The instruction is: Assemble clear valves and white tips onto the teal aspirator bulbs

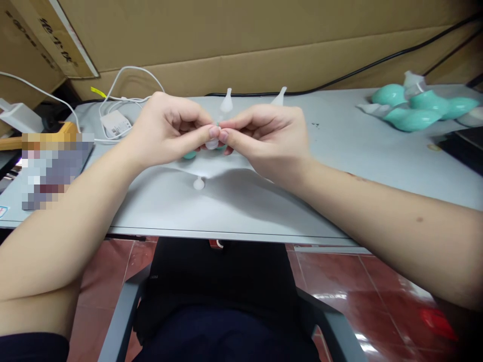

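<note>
My left hand [173, 128] and my right hand [264, 133] meet over the middle of the table, thumbs and forefingers pinched tip to tip. Between them is a small teal-and-white piece [218, 126], mostly covered by the fingertips. Just under the pinch shows a translucent white part [212, 144]; I cannot tell whether it belongs to the same piece. Something teal [189, 155] peeks out below my left hand. A small white funnel [199, 183] stands nearer to me. Behind the hands are a taller white funnel [226, 102] and another white funnel [279, 96], partly hidden by my right hand.
Several glossy teal balloon-like shapes [430, 108] with whitish ends lie at the back right. On the left are a white charger [115, 124] with its cable, a yellow object [62, 131] and a blurred-out flat item [56, 173]. Cardboard [245, 40] walls the back.
</note>
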A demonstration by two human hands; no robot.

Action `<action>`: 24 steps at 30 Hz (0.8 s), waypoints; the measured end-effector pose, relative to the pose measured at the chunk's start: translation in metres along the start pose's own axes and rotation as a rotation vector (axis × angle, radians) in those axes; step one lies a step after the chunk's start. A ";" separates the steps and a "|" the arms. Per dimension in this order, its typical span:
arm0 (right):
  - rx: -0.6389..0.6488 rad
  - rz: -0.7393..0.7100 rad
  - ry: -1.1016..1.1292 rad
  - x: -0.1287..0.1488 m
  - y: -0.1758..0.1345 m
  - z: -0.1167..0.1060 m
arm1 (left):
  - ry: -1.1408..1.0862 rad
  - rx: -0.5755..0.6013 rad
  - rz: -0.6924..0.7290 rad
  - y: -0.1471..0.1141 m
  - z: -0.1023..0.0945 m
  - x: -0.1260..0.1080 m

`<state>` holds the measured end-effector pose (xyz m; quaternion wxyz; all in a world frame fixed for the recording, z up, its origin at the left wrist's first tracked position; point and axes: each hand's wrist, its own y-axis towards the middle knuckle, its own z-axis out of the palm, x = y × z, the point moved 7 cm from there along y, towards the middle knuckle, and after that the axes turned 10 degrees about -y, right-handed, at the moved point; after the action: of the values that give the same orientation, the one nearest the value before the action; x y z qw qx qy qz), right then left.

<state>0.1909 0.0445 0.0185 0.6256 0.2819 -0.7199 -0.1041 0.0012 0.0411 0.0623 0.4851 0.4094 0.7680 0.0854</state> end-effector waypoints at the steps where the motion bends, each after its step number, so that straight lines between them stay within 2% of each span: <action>1: -0.010 0.002 -0.003 -0.001 0.000 -0.001 | 0.008 -0.018 0.009 0.000 0.000 0.000; 8: -0.031 0.000 -0.039 0.002 0.000 -0.004 | 0.093 -0.075 -0.001 -0.002 -0.002 0.000; 15: -0.022 0.011 -0.038 0.003 0.000 -0.003 | 0.070 -0.103 0.014 -0.003 -0.001 -0.003; 24: 0.137 0.042 -0.016 0.001 0.005 -0.002 | 0.141 -0.034 0.025 -0.002 -0.004 -0.010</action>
<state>0.1908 0.0483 0.0225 0.6011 0.3081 -0.7361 -0.0438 -0.0015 0.0340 0.0698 0.4355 0.4037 0.7935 0.1334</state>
